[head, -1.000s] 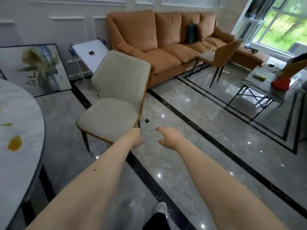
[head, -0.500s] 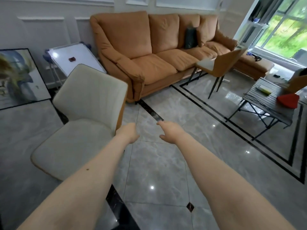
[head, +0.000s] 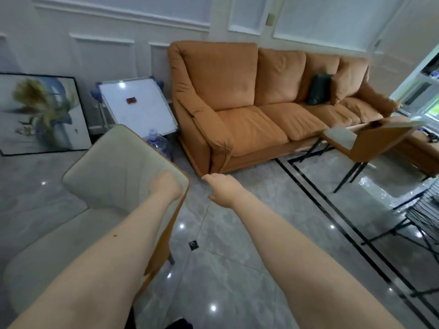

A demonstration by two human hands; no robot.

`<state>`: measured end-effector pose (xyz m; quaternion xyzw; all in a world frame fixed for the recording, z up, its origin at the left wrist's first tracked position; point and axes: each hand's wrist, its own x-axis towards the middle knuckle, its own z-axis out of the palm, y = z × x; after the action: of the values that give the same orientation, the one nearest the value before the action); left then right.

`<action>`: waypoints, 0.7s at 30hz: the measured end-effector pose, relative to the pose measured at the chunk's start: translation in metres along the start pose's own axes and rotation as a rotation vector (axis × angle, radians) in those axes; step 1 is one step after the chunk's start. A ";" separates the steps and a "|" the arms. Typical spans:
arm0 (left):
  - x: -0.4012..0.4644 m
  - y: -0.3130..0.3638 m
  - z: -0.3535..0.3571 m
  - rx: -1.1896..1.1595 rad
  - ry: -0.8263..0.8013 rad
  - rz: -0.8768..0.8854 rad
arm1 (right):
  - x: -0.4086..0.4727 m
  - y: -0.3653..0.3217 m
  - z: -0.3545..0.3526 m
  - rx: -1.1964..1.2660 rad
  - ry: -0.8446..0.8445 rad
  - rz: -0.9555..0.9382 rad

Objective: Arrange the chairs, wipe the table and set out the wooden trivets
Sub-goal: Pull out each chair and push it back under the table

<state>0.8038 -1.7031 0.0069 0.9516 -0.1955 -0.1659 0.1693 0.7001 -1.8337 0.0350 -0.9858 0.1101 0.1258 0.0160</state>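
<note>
Though fingers stay hidden, left hand (head: 166, 185) overlaps chair (head: 114, 176).

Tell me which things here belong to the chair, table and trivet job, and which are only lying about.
Belong to the job:
- cream chair, with the left hand on its backrest corner
- second chair by the sofa
- right hand, holding nothing

Only lying about:
- orange sofa
- framed picture
- whiteboard
- water bottle
- dark bag on the sofa

No trivets show here.
</note>
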 end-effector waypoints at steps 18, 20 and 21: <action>0.164 -0.013 -0.031 -0.493 -0.079 -0.549 | 0.310 -0.009 -0.047 -0.199 0.034 -0.761; 0.168 -0.009 -0.028 -0.516 -0.120 -0.660 | 0.327 -0.013 -0.047 -0.257 0.055 -0.895; 0.171 -0.006 -0.027 -0.531 -0.128 -0.710 | 0.337 -0.017 -0.048 -0.269 0.063 -0.982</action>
<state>0.9650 -1.7641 -0.0141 0.8711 0.1828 -0.3166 0.3279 1.0337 -1.8917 -0.0030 -0.9180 -0.3828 0.0869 -0.0573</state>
